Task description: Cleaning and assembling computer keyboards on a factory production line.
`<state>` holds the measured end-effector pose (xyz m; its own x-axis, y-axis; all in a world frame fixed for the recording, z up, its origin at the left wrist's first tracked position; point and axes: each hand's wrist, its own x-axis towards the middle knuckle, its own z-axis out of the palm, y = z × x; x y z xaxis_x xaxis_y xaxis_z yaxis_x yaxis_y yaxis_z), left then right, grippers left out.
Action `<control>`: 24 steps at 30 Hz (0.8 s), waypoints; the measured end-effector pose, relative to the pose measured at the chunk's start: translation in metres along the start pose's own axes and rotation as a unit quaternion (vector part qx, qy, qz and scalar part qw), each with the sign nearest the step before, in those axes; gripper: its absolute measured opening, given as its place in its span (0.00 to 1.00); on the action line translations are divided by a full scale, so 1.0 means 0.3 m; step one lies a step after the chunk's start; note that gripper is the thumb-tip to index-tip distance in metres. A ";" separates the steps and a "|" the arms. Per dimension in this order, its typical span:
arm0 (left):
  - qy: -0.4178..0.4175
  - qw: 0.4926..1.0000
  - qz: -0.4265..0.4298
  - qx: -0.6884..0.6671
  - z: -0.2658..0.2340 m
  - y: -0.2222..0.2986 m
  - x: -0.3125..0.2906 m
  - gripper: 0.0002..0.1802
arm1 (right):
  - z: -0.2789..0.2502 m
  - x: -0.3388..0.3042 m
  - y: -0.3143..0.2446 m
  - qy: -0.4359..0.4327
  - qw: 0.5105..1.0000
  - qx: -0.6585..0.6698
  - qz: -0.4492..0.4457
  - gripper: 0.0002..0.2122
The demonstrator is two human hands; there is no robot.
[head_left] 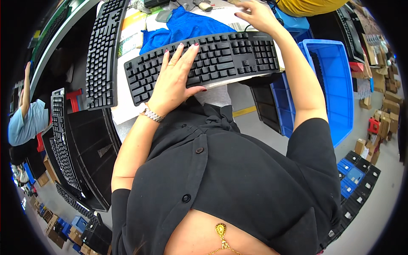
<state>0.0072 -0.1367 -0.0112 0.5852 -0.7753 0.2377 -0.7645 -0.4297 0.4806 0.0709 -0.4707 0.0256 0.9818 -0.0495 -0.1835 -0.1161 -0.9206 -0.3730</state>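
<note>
A black full-size keyboard [221,61] lies across the near edge of the table in front of me. My left hand [176,74] rests on its left half, fingers stretched over the keys and thumb apart near the lower edge. Beyond the keyboard's far right corner, my right hand [258,16] hangs over the table, its thumb and fingers apart and slightly blurred. Nothing shows between them. A crumpled blue cloth [182,27] lies just behind the keyboard. Another black keyboard [102,59] lies lengthwise along the table's left side.
A blue plastic crate [340,85] stands at my right, with a dark keyboard-like item inside. More keyboards [66,148] sit at the left on dark trays. Stacked bins [355,178] and cardboard boxes [389,106] line the floor at right. A yellow-clothed person [310,6] is across the table.
</note>
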 end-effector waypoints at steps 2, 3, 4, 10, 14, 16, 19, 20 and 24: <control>0.027 0.999 -0.005 -0.030 -0.037 -0.008 -0.007 0.52 | -0.005 0.023 0.019 -0.102 0.990 0.095 0.022 0.37; 0.062 0.997 -0.015 -0.046 -0.069 -0.017 -0.026 0.49 | -0.010 0.016 0.028 -0.067 0.991 0.112 0.031 0.37; 0.098 0.993 -0.025 -0.057 -0.099 -0.035 -0.040 0.43 | -0.019 -0.006 0.050 -0.030 0.990 0.129 0.045 0.36; 0.193 0.938 -0.265 -0.108 -0.239 -0.107 -0.274 0.34 | 0.003 -0.321 0.169 0.219 0.969 0.110 0.041 0.16; 0.229 0.912 -0.278 -0.196 -0.173 -0.100 -0.388 0.33 | 0.068 -0.498 0.274 0.170 0.945 0.243 0.139 0.15; 0.257 0.872 -0.304 -0.284 -0.165 -0.083 -0.416 0.32 | 0.102 -0.543 0.239 0.183 0.907 0.341 0.165 0.16; 0.245 0.837 -0.343 -0.349 -0.149 -0.071 -0.403 0.32 | 0.160 -0.573 0.235 0.182 0.903 0.348 0.175 0.17; 0.239 0.818 -0.360 -0.380 -0.145 -0.066 -0.398 0.33 | 0.171 -0.579 0.229 0.182 0.900 0.352 0.180 0.17; 0.236 0.789 -0.378 -0.422 -0.137 -0.061 -0.394 0.33 | 0.189 -0.579 0.172 0.198 0.907 0.318 0.193 0.17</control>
<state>-0.0369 -0.0180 -0.0133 0.9756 -0.1011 -0.1948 0.1882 -0.0711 0.9796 -0.1142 -0.4876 -0.0134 0.8126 -0.5709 -0.1175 -0.4016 -0.4024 -0.8227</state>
